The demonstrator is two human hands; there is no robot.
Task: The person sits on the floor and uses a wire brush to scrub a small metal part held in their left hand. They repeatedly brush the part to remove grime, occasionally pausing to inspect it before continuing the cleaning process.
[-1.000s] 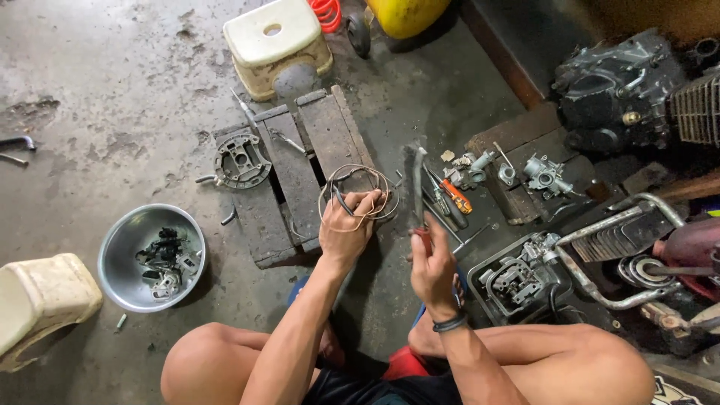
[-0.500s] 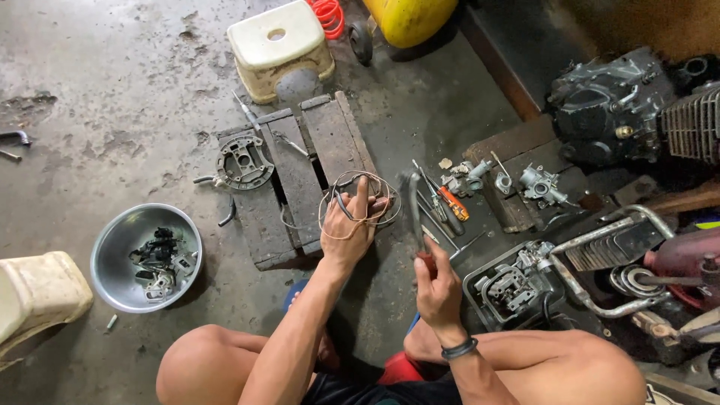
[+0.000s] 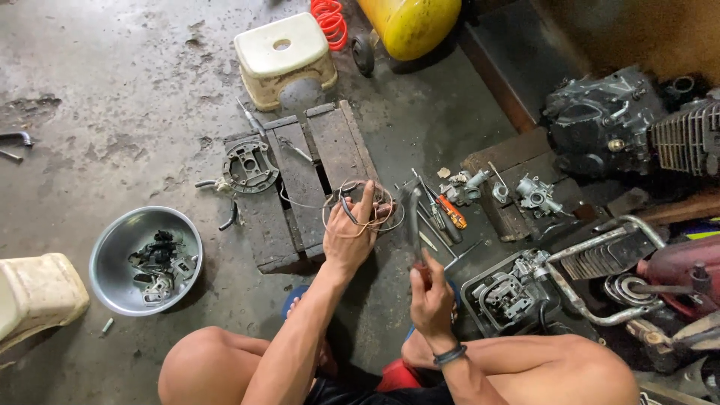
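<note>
a stained grey concrete workshop floor (image 3: pixel 90 90) carries everything here, with a low platform of dark wooden planks (image 3: pixel 300 180) in the middle. the left hand (image 3: pixel 349 236) is closed around a loose coil of thin copper-coloured wire (image 3: pixel 375 210), holding it just above the planks' near edge. the right hand (image 3: pixel 431 300) is clamped on the lower end of a dark, slim metal hand tool (image 3: pixel 411 217); what kind of tool it is cannot be told.

as a judgement, the work looks midway: the round dark metal stator plate (image 3: pixel 250 165) lies bare on the planks, small parts sit in a round steel bowl (image 3: pixel 120 247), and the wire is not yet laid down.

the tool's long axis runs nearly straight away from the person, its head pointing toward the coil, just beside it. the coil is roughly circular, with no clear long axis.
</note>
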